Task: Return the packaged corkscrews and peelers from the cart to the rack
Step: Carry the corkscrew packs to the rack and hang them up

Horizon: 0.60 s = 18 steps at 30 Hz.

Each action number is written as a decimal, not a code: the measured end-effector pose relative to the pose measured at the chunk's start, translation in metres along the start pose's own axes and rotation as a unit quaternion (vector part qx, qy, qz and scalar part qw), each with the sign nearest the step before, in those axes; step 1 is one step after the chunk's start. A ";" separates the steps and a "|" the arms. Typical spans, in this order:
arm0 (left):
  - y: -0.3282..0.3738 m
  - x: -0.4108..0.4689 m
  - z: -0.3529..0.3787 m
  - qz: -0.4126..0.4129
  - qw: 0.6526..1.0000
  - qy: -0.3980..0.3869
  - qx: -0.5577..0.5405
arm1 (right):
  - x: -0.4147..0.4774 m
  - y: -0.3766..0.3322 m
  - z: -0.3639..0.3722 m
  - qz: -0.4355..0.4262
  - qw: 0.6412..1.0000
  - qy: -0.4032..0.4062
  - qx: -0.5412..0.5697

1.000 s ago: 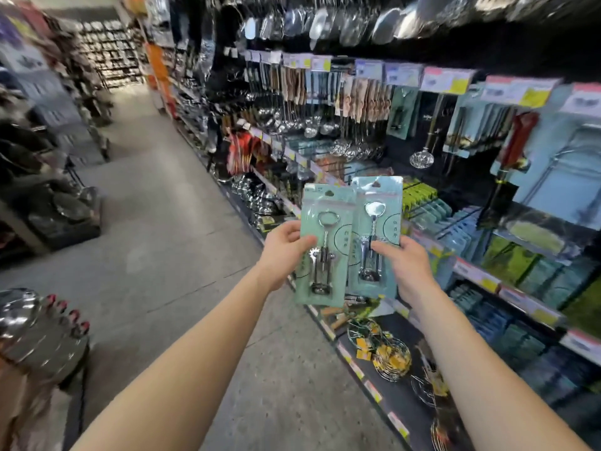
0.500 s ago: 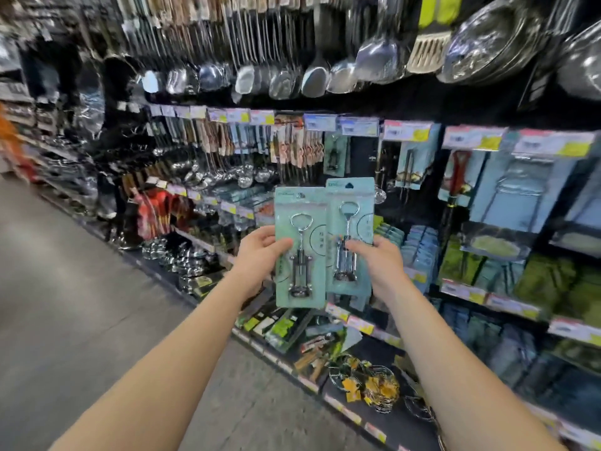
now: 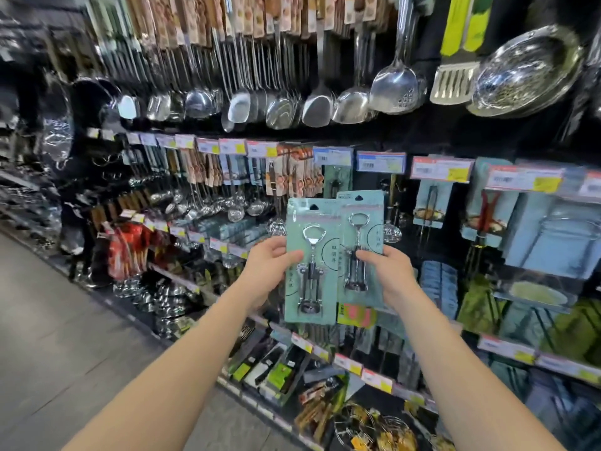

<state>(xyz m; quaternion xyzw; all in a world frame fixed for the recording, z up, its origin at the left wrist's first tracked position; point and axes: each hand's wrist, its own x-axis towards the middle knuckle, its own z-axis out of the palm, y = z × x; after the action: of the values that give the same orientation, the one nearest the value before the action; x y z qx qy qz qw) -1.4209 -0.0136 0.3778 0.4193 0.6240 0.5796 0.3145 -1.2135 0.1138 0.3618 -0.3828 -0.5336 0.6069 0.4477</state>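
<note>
The left hand (image 3: 270,271) pinches one carded corkscrew (image 3: 313,281) by its edge, thumb on the front. The right hand (image 3: 392,276) holds a second corkscrew pack (image 3: 359,222) likewise, and the cards overlap, raised before the rack (image 3: 432,138). This looks like the hanging step. A blurred teal card (image 3: 338,183) just above may match. Next, each card's hole must meet a free hook.

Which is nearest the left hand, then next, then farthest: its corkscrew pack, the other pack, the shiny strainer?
1. Left corkscrew pack, in the left hand.
2. Right corkscrew pack, beside it, in the right hand.
3. Strainer, upper right.
</note>
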 end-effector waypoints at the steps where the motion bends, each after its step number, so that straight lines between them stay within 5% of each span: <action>1: 0.002 0.011 -0.005 0.002 1.000 0.003 0.006 | 0.010 0.000 0.008 0.000 1.000 -0.005 0.003; 18: 0.006 0.153 -0.091 0.019 1.000 -0.002 0.011 | 0.149 0.003 0.123 -0.007 0.999 -0.036 -0.017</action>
<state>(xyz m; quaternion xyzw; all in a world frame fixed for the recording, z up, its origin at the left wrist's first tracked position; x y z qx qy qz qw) -1.5692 0.0799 0.4099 0.4360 0.6212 0.5779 0.3000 -1.3748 0.2178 0.3775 -0.3643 -0.5621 0.6081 0.4261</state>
